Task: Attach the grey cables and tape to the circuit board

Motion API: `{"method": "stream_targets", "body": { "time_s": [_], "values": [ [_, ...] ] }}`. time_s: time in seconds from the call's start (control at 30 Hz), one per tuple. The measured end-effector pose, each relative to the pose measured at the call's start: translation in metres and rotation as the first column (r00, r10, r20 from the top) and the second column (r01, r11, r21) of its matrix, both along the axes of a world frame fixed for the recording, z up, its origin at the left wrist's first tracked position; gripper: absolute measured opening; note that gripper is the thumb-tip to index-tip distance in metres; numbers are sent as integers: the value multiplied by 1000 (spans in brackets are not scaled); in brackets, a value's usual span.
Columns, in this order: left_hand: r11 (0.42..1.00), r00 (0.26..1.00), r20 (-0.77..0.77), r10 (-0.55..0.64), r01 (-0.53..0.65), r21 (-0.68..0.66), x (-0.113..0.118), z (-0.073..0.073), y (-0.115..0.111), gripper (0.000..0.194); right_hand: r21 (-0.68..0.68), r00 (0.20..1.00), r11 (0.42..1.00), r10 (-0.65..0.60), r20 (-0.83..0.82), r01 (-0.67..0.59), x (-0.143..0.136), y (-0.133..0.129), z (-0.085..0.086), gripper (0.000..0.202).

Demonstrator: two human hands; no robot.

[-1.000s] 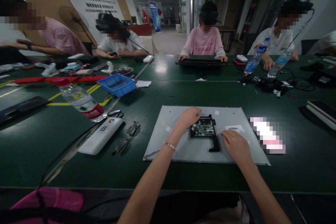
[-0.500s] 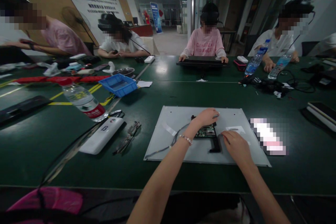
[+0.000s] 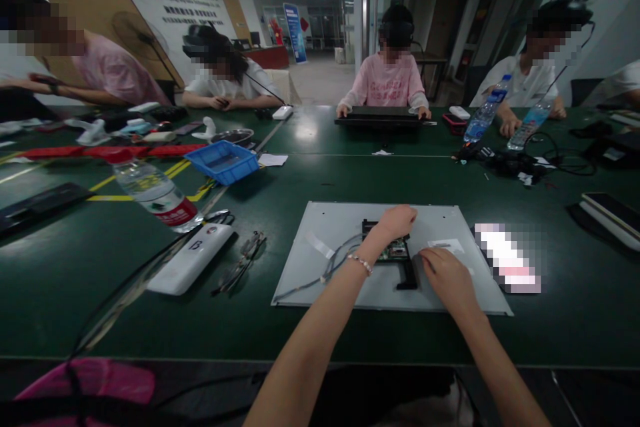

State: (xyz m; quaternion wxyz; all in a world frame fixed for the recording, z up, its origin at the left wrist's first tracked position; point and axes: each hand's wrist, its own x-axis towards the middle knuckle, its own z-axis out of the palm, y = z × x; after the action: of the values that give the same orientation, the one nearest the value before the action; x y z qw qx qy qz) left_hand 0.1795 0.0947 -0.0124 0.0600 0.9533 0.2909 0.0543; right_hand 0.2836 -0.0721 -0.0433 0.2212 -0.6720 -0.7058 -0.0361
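Circuit board [image 3: 397, 251] now shows less behind left hand [image 3: 398, 220].

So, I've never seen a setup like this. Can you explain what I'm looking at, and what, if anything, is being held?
There's no machine here: these are a person's two bare hands, seen by a camera worn on that person's head, looking forward and down. On the green table lies a flat pale panel. On it sit a circuit board with a black bracket and some thin cables. The left hand is over the far part of the board; the right hand is just right of the bracket, fingers bent. I can't tell whether either holds anything small. To the left are a bottle, a white device and a blue basket. Other people sit across the table.
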Motion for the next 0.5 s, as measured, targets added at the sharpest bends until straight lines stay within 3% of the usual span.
{"method": "stream_targets", "body": {
  "time_s": [0.23, 0.37, 0.5],
  "values": [
    [989, 998, -11, -62, 63, 131, 4, 5, -9, 32, -6, 1000, 1000, 7, 0, -7, 2, 1, -2, 25],
    [982, 990, -87, -112, 124, 142, 13, 1, -11, 24, -2, 1000, 1000, -4, -8, 4, 1, 1, -1, 25],
    [977, 983, -163, -89, 118, 176, 24, 0, -16, 17, -4, 1000, 1000, -2, -7, 2, 1, 1, -1, 26]
  ]
}}
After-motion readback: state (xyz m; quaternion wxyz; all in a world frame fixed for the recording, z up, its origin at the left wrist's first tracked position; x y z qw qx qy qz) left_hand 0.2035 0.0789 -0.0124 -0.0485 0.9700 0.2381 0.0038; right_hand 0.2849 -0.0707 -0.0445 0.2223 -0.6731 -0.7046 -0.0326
